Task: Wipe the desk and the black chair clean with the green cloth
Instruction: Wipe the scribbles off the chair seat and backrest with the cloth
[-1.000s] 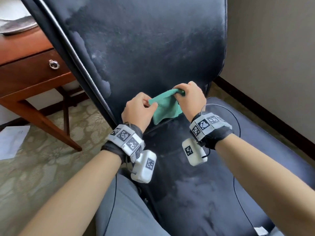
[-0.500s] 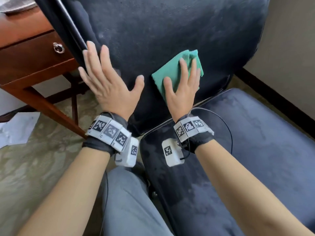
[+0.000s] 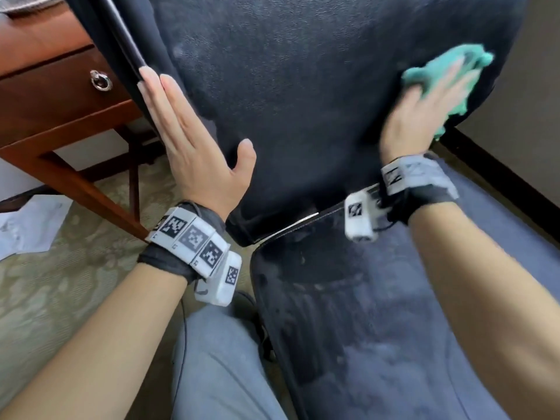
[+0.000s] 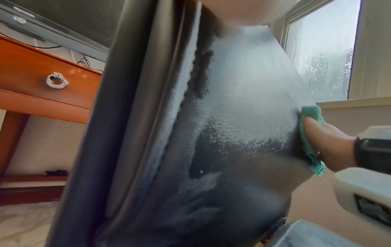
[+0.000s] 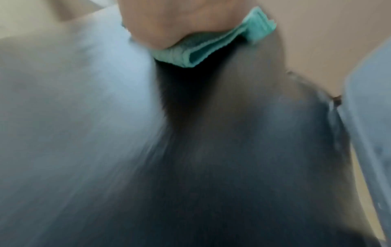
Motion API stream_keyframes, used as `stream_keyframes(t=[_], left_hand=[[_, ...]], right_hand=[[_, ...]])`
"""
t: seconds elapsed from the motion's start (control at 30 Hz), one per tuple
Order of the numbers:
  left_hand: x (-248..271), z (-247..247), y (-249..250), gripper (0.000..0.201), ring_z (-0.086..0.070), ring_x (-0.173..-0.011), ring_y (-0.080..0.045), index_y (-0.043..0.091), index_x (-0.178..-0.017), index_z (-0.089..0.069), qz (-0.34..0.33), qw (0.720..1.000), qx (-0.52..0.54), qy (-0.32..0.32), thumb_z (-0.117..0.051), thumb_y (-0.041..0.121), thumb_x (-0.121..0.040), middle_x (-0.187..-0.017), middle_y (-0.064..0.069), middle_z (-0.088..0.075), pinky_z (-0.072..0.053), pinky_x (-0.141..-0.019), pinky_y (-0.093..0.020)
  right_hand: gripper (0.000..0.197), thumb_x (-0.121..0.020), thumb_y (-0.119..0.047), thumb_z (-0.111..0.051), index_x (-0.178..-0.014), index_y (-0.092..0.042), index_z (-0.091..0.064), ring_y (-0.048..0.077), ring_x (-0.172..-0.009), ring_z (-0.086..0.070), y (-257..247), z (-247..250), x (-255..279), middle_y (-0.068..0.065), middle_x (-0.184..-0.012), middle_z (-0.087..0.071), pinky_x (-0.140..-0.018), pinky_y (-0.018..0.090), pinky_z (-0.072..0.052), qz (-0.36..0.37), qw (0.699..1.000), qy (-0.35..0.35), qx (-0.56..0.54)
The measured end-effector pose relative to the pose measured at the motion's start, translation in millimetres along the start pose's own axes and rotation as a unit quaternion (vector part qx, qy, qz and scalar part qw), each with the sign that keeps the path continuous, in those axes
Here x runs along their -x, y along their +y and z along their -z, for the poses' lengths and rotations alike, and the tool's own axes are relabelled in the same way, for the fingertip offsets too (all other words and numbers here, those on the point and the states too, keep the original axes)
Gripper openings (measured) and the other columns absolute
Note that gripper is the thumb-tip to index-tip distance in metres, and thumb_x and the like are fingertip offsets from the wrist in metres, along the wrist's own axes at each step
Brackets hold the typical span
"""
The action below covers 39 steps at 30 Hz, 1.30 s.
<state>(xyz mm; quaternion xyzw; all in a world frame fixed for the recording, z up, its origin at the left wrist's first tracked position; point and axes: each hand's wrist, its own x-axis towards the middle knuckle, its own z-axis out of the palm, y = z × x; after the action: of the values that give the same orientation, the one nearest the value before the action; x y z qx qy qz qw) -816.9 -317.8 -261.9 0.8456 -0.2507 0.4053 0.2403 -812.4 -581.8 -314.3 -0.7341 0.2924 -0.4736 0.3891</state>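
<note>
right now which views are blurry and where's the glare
Head view: right hand and green cloth smeared by motion, left hand sharp. Left wrist view: mostly crisp, window light glaring off the black chair. Right wrist view: heavily motion-blurred throughout.

Crumpled green cloth [image 3: 448, 77] on black chair [image 3: 303, 86] backrest — wooden desk [image 3: 45, 95] beside.

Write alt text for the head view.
The right hand presses the green cloth flat against the black chair backrest's right edge, blurred. The left hand lies flat on its left edge; a wooden desk stands left.
</note>
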Motion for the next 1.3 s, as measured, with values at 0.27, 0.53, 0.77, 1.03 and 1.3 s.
stream_keyframes(t=[0.27, 0.53, 0.77, 1.03, 1.3], left_hand=[[-3, 2, -3, 0.099, -0.012, -0.131, -0.065, -0.033, -0.130, -0.013, -0.022, 0.999, 0.001, -0.033, -0.048, 0.047, -0.082, -0.135, -0.054, -0.012, -0.005, -0.117, -0.047], [-2, 21, -22, 0.096, -0.010, -0.133, -0.060, -0.029, -0.133, -0.012, -0.065, 0.991, -0.047, -0.104, -0.055, 0.041, -0.085, -0.139, -0.051, -0.012, 0.005, -0.118, -0.031], [-5, 19, -22, 0.103, -0.005, -0.133, -0.061, -0.029, -0.134, -0.006, -0.066, 0.988, -0.040, -0.134, -0.062, 0.039, -0.079, -0.140, -0.050, -0.007, 0.005, -0.118, -0.032], [-3, 23, -25, 0.103, -0.006, -0.133, -0.060, -0.029, -0.134, -0.009, -0.094, 0.985, -0.029, -0.144, -0.045, 0.053, -0.084, -0.140, -0.051, -0.009, -0.004, -0.119, -0.041], [-1, 24, -24, 0.098, -0.009, -0.135, -0.058, -0.026, -0.136, -0.011, -0.078, 0.982, -0.071, -0.159, -0.051, 0.047, -0.085, -0.142, -0.047, -0.011, -0.013, -0.118, -0.048]], right_hand=[[0.068, -0.091, -0.014, -0.036, -0.141, -0.027, 0.008, 0.030, -0.145, 0.010, -27, -30, 136, 0.018, -0.156, 0.011, -0.117, 0.033, 0.008, -0.092, 0.975, -0.111, -0.167], [0.071, -0.089, -0.020, -0.035, -0.145, -0.021, 0.010, 0.016, -0.144, 0.014, -34, -24, 145, 0.000, -0.154, 0.015, -0.119, 0.037, 0.000, -0.115, 0.960, -0.160, -0.198], [0.061, -0.093, -0.016, -0.037, -0.150, -0.012, -0.016, 0.034, -0.145, 0.004, -58, -15, 50, 0.015, -0.158, 0.001, -0.111, 0.040, 0.002, -0.146, 0.979, -0.046, -0.132], [0.057, -0.086, -0.027, -0.044, -0.142, -0.020, -0.034, 0.034, -0.140, -0.001, -38, -21, 194, 0.009, -0.149, -0.018, -0.107, 0.056, -0.008, 0.279, 0.912, -0.297, -0.048], [0.035, -0.087, -0.016, -0.044, -0.118, -0.016, -0.061, 0.011, -0.124, -0.050, -46, 55, 120, 0.000, -0.128, -0.056, -0.107, 0.038, -0.039, -0.115, 0.907, -0.242, -0.325]])
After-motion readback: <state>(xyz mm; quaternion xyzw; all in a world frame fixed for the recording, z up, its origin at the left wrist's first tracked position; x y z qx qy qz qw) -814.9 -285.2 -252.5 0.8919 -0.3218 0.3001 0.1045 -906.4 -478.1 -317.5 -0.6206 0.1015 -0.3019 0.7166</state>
